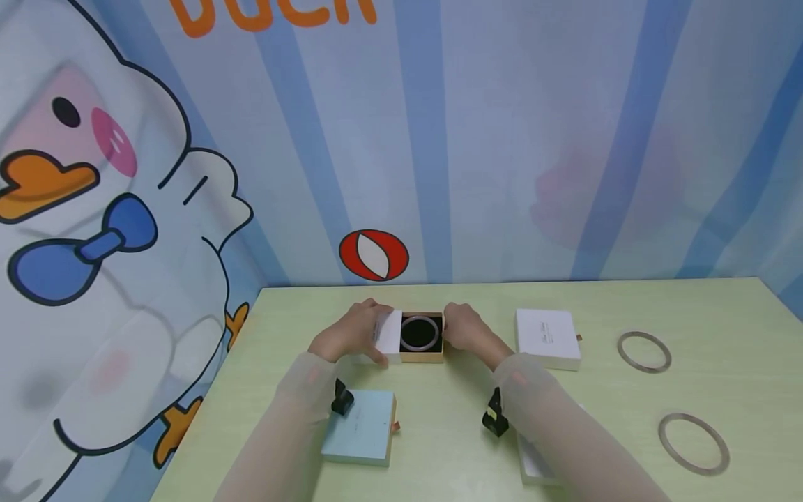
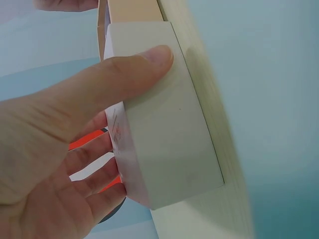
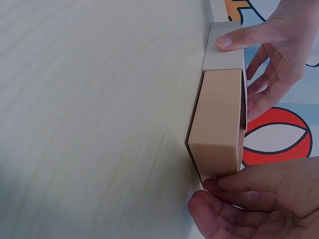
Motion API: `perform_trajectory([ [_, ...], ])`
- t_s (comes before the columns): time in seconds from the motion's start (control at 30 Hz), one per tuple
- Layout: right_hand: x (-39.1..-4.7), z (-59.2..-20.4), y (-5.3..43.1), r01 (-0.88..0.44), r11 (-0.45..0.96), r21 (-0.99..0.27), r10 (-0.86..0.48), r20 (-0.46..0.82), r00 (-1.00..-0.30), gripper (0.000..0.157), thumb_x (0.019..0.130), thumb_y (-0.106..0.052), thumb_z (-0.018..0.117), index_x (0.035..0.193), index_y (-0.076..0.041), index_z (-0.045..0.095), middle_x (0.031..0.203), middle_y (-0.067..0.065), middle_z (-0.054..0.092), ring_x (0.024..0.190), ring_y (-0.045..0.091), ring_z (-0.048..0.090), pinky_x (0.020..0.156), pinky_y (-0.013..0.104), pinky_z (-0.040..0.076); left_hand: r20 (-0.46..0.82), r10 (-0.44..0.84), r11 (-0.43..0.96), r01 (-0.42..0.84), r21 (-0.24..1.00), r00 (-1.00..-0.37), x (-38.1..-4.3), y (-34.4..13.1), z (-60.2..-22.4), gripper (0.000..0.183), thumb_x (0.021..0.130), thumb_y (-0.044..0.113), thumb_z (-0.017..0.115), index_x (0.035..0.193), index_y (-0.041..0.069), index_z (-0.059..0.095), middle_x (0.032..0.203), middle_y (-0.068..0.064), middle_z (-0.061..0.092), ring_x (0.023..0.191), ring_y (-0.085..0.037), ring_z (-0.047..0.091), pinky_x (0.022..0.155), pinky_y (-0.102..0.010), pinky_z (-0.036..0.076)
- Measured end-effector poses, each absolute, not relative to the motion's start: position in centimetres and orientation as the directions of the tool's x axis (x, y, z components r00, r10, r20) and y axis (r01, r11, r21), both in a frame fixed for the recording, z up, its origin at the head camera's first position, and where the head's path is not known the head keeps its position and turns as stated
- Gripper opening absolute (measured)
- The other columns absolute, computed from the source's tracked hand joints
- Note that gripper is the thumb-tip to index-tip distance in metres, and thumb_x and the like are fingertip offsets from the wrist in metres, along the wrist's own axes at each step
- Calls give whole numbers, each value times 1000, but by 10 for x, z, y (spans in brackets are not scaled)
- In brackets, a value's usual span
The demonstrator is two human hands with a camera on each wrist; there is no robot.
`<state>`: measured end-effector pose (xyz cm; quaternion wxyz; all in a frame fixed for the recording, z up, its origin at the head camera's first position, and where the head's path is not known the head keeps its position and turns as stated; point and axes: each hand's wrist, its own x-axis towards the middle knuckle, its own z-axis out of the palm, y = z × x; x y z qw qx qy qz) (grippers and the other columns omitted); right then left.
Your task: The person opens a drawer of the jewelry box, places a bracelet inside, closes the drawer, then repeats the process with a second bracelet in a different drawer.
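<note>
A white drawer-style box stands at the table's far middle, its white sleeve (image 1: 390, 338) to the left and its tan inner tray (image 1: 422, 358) slid partly out to the right. On the tray's black lining lies a pale bangle (image 1: 420, 349). My left hand (image 1: 354, 331) grips the sleeve, thumb (image 2: 158, 57) on its near side and fingers across its top. At the tray's right end, my right hand (image 1: 464, 326) pinches a small pull tab (image 3: 216, 180) between thumb and finger. In the right wrist view that tab is mostly hidden by the fingertips.
A light blue box (image 1: 360, 427) lies in front of the left hand. One white box (image 1: 547, 338) sits right of the right hand; another white box (image 1: 534, 466) is partly covered by the right forearm. Two loose bangles, a far one (image 1: 646, 369) and a nearer one (image 1: 709, 472), lie at the right.
</note>
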<state>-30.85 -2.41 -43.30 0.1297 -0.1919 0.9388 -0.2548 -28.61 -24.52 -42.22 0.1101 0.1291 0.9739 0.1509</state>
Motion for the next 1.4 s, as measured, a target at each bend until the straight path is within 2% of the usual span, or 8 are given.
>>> perform_trajectory([
  [0.23, -309, -434, -25, -289, 787, -544, -434, -157, -887, 21, 93, 8, 57, 74, -2, 51, 63, 5, 42, 56, 17, 40, 53, 28, 35, -175, 285, 921, 219, 321, -942, -286, -245, -423, 92, 64, 20, 97, 144, 8, 52, 130, -10, 54, 113, -28, 47, 94, -43, 50],
  [0.5, -308, -435, -26, -283, 779, -560, -434, -155, -887, 30, 93, 8, 57, 67, -5, 50, 58, 3, 44, 53, 15, 41, 51, 27, 36, -182, 282, 922, 214, 323, -942, -285, -247, -424, 93, 64, 20, 97, 144, 8, 51, 131, -10, 53, 114, -27, 46, 94, -43, 50],
  [0.63, -308, -436, -27, -287, 774, -564, -440, -154, -885, 37, 93, 7, 56, 61, -8, 46, 52, 1, 39, 50, 14, 39, 50, 26, 35, -177, 290, 921, 223, 319, -941, -285, -247, -424, 93, 64, 20, 97, 144, 8, 51, 131, -10, 54, 114, -27, 46, 94, -43, 50],
  [0.9, -308, -435, -29, -299, 772, -560, -442, -136, -887, 21, 94, 5, 58, 74, -1, 58, 63, 6, 53, 57, 17, 47, 54, 27, 39, -179, 285, 920, 216, 326, -942, -285, -246, -422, 92, 65, 20, 96, 144, 8, 51, 131, -10, 53, 114, -28, 46, 93, -44, 51],
  [1.13, -306, -434, -32, -310, 763, -567, -451, -123, -884, 29, 94, 5, 59, 67, -4, 50, 56, 2, 43, 54, 15, 41, 52, 26, 35, -186, 288, 922, 219, 320, -940, -286, -247, -425, 93, 65, 20, 96, 145, 8, 51, 131, -9, 54, 114, -27, 46, 93, -42, 51],
  [1.4, -307, -436, -34, -326, 756, -568, -451, -91, -888, 26, 92, 5, 60, 68, -2, 54, 57, 3, 46, 54, 15, 42, 52, 26, 35, -186, 286, 924, 219, 315, -940, -287, -246, -423, 92, 64, 20, 97, 144, 9, 52, 131, -9, 54, 114, -27, 46, 95, -42, 50],
])
